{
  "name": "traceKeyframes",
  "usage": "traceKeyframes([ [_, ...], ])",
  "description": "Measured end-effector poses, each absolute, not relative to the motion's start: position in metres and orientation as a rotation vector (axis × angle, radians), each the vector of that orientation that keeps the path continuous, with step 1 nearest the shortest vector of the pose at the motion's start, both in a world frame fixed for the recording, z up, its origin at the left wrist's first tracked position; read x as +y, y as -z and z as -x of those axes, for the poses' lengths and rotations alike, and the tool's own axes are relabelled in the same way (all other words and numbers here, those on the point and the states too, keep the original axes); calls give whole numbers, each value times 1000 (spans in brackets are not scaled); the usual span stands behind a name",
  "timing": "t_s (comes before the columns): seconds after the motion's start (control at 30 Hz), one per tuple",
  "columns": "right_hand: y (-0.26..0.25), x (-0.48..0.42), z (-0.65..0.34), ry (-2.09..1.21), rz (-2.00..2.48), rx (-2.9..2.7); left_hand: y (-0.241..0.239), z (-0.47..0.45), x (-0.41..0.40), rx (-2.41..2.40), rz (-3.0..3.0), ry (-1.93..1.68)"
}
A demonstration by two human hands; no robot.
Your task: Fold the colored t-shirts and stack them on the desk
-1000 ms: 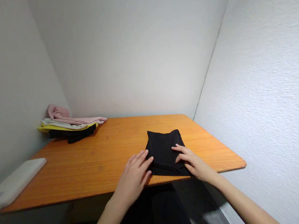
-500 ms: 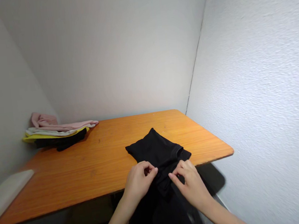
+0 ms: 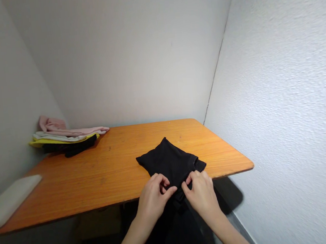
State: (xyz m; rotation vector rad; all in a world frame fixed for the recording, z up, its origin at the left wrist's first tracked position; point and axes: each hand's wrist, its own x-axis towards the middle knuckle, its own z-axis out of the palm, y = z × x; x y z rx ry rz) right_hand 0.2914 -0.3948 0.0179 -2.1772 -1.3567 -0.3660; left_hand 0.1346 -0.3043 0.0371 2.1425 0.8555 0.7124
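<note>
A black garment (image 3: 167, 158), folded into a rough diamond, lies at the front edge of the table, its near part hanging slightly over. A rolled or banded edge shows on its right side, but I cannot tell which kind of garment it is. My left hand (image 3: 153, 198) has its thumb and curled fingers closed on the near left edge of the cloth. Close beside it, my right hand (image 3: 201, 191) pinches the near right edge between thumb and fingers. The fingertips of both hands are partly lost against the black cloth.
The wooden table (image 3: 121, 169) has walls behind it and on both sides. A stack of folded clothes (image 3: 65, 138), pink, white, yellow and black, sits at the back left. A whitish flat object (image 3: 14, 199) lies at the left front edge.
Both hands have shifted slightly, and the near edge of the garment has been brought up onto the table's edge. My view has tilted a little.
</note>
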Motion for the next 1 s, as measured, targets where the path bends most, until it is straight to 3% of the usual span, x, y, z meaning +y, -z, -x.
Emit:
traceKeyframes([
  [0.4, -56, -421, -339, 320, 2026, -1430, -70, -83, -275, 1071, -2261, -934],
  [0.6, -115, -445, -366, 433, 2125, -1352, -106, -47, -250, 1149, -2533, -1062],
  [0.83, -193, -452, -394, 236, 1989, -1341, -165, -24, -252, 1359, -2676, -1362],
  [1.0, -241, -476, -382, 707, 1894, -1406, -204, -31, -269, 1507, -2421, -1804],
])
